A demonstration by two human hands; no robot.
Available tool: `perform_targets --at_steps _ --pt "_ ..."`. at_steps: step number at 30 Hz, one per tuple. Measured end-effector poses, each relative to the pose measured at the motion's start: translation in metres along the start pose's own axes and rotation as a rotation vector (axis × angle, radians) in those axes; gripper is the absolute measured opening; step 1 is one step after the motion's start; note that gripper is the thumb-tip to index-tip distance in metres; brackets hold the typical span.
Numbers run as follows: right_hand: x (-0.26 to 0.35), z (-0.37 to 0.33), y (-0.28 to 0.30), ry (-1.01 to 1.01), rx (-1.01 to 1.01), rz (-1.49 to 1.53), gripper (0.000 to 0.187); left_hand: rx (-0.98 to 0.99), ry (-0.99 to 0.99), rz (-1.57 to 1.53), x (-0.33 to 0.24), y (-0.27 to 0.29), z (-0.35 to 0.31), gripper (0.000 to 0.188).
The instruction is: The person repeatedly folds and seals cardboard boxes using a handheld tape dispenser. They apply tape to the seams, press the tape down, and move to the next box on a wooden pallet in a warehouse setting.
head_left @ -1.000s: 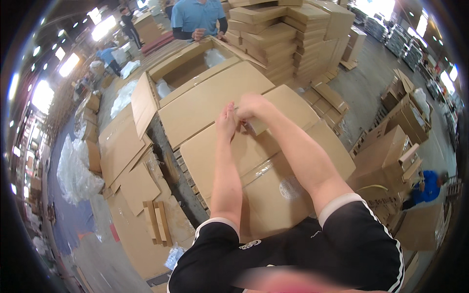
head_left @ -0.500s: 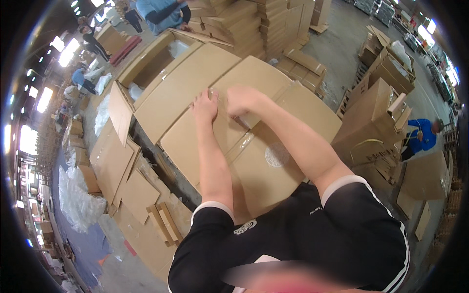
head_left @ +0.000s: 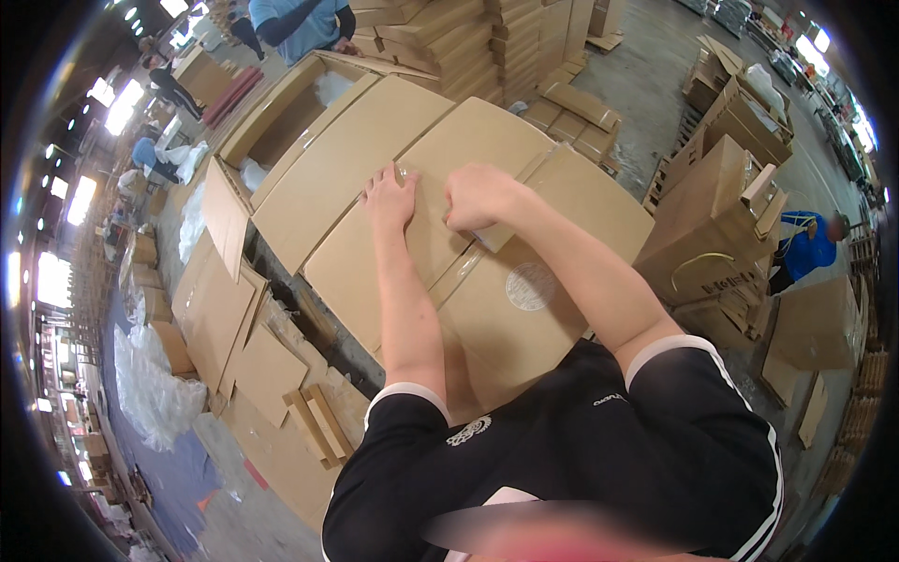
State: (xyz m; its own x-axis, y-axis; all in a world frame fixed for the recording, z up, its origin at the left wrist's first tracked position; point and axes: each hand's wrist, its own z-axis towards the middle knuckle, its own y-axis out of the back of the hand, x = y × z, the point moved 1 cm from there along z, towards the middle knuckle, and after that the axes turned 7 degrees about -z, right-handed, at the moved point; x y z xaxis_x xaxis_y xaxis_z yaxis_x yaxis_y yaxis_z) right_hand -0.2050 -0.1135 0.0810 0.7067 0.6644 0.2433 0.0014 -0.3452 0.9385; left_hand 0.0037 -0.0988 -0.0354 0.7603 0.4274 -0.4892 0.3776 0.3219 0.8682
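Observation:
In front of me lies a large closed cardboard box (head_left: 375,300), with strips of clear tape (head_left: 456,273) along the seam across its top. My left hand (head_left: 391,195) rests flat on the box top, fingers spread, beside a small shiny bit of tape at the fingertips. To the right of it, my right hand (head_left: 482,197) is curled closed at the taped seam. A small pale, flat patch (head_left: 493,238) shows just below that fist. Whatever the right fingers grip is hidden. Nearer to me, a round printed mark (head_left: 531,286) sits on the box.
Beyond stands another carton (head_left: 361,140), then an open box (head_left: 281,122) with clear plastic inside. Flattened cardboard (head_left: 215,300) leans at left near crumpled plastic film (head_left: 154,384). Tall cartons (head_left: 702,225) stand at right. One person (head_left: 304,23) is behind the boxes, another (head_left: 807,248) at far right.
My right hand has moved slightly right along the box top, still closed. The left hand stays flat in nearly the same place. The view has shifted a little.

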Motion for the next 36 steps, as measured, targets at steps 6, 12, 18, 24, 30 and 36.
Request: perform_targets --at_steps 6,12,18,24,30,36 --pt "-0.002 -0.022 0.003 0.007 0.097 -0.049 0.024 -0.014 0.008 0.068 0.001 -0.004 0.004 0.074" --pt "-0.012 -0.045 0.007 0.042 0.012 0.073 0.025 -0.036 -0.010 0.045 0.003 -0.009 0.003 0.074" --pt "-0.003 -0.062 0.010 0.023 0.051 0.016 0.019 -0.041 0.001 0.044 -0.001 -0.007 0.001 0.074" --pt "-0.015 -0.129 0.006 -0.040 0.103 0.004 0.019 -0.030 -0.011 0.084 0.003 -0.006 0.006 0.074" --pt "-0.042 -0.224 -0.015 -0.048 0.154 -0.005 0.020 0.119 -0.061 0.062 0.017 -0.018 0.020 0.071" --pt "-0.061 -0.307 -0.044 -0.100 0.098 0.074 0.021 0.038 -0.033 0.129 0.044 -0.029 0.028 0.083"
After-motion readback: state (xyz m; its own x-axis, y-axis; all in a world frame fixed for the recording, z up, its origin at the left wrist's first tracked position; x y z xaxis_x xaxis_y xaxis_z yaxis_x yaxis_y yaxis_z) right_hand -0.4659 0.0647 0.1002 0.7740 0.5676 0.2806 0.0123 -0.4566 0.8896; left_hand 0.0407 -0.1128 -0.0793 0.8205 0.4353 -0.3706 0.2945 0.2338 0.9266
